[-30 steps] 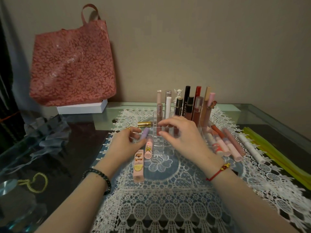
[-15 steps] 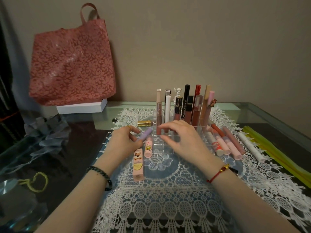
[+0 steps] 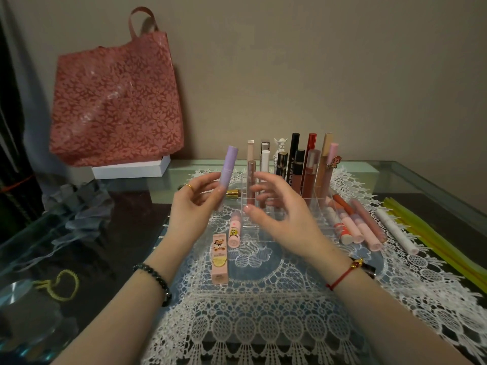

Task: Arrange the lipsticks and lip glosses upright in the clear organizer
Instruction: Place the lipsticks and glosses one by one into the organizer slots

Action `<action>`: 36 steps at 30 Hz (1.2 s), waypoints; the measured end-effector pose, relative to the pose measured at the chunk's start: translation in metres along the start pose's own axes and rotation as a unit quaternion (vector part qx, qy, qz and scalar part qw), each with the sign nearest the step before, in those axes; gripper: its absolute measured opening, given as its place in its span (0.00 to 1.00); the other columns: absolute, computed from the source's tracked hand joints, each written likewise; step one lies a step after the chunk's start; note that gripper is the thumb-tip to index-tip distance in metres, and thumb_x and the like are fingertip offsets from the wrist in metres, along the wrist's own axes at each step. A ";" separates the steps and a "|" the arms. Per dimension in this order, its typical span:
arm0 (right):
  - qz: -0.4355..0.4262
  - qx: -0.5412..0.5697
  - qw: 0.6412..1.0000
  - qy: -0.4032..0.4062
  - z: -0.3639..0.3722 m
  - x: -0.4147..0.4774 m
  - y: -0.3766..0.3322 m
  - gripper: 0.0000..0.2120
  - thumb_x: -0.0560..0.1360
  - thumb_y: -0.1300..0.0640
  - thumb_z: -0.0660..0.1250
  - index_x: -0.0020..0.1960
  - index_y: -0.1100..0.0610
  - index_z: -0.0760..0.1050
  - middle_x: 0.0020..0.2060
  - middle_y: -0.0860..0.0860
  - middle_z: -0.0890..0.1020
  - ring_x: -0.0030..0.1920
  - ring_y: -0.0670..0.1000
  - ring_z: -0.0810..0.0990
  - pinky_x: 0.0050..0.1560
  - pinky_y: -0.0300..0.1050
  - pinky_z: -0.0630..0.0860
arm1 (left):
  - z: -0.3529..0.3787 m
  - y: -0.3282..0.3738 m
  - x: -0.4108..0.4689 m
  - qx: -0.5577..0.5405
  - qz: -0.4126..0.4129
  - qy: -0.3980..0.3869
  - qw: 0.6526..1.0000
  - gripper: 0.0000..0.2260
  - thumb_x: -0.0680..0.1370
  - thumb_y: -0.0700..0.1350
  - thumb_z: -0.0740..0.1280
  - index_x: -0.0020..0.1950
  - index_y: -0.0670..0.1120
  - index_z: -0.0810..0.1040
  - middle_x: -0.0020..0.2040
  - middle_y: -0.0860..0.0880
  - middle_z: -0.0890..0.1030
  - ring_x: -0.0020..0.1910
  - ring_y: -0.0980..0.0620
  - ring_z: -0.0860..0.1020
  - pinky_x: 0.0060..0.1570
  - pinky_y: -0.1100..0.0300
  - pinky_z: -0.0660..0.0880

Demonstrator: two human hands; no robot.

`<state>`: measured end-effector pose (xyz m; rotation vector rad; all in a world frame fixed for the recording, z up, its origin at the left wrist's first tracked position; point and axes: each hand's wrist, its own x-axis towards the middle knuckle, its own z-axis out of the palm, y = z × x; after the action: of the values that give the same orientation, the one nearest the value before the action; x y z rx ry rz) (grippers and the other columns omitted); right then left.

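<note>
My left hand (image 3: 189,206) holds the lilac lip gloss (image 3: 229,167) upright, fingers clamped on its lower half, at ten o'clock from the clear organizer (image 3: 316,206). My right hand (image 3: 284,219) hovers at the organizer's six o'clock, fingers apart, holding nothing. Loose tubes (image 3: 353,222) lie flat at its three o'clock, two pink tubes (image 3: 220,256) at seven.

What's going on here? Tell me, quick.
A person is sorting lip products into a clear organizer on a lace mat. The left hand holds a lilac tube upright, to the organizer's left; the right hand hovers open in front of it. Standing tubes fill the back rows. Several loose tubes lie on the mat to the right and two pink ones to the left, not yet placed.
</note>
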<state>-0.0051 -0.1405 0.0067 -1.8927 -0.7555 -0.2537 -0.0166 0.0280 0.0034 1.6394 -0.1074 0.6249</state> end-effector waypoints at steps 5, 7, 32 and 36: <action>0.010 0.099 0.995 0.028 0.000 0.004 0.002 0.28 0.68 0.47 0.68 0.64 0.43 0.61 0.54 0.42 0.76 0.51 0.40 0.76 0.53 0.37 0.75 | 0.011 0.002 -0.006 -0.011 0.024 -0.073 0.997 0.13 0.72 0.37 0.68 0.49 0.55 0.77 0.43 0.58 0.82 0.44 0.62 0.80 0.42 0.73 0.74; 0.011 0.123 0.991 0.046 -0.001 0.007 0.003 0.22 0.71 0.55 0.68 0.62 0.45 0.64 0.52 0.45 0.77 0.49 0.40 0.77 0.51 0.34 0.75 | 0.014 0.001 -0.008 -0.002 0.037 -0.084 0.996 0.12 0.71 0.38 0.68 0.49 0.54 0.78 0.44 0.58 0.82 0.45 0.60 0.81 0.45 0.70 0.75; 0.012 0.020 0.990 0.139 0.005 0.029 0.012 0.12 0.72 0.57 0.67 0.54 0.49 0.74 0.44 0.45 0.80 0.45 0.43 0.79 0.48 0.41 0.78 | 0.017 0.001 -0.009 0.127 0.041 -0.150 0.980 0.28 0.69 0.29 0.58 0.64 0.52 0.72 0.61 0.57 0.76 0.62 0.63 0.71 0.63 0.69 0.66; 0.010 0.007 0.991 0.134 0.009 0.028 0.013 0.12 0.72 0.57 0.67 0.56 0.52 0.74 0.43 0.45 0.80 0.44 0.42 0.79 0.45 0.33 0.76 | 0.018 0.001 -0.011 0.134 0.027 -0.139 0.981 0.26 0.69 0.29 0.58 0.63 0.51 0.74 0.60 0.56 0.77 0.58 0.66 0.73 0.54 0.77 0.68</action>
<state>0.0230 -0.1258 0.0066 -1.8056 -0.5533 -0.4782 -0.0209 0.0080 -0.0015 1.9867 -0.2827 0.4620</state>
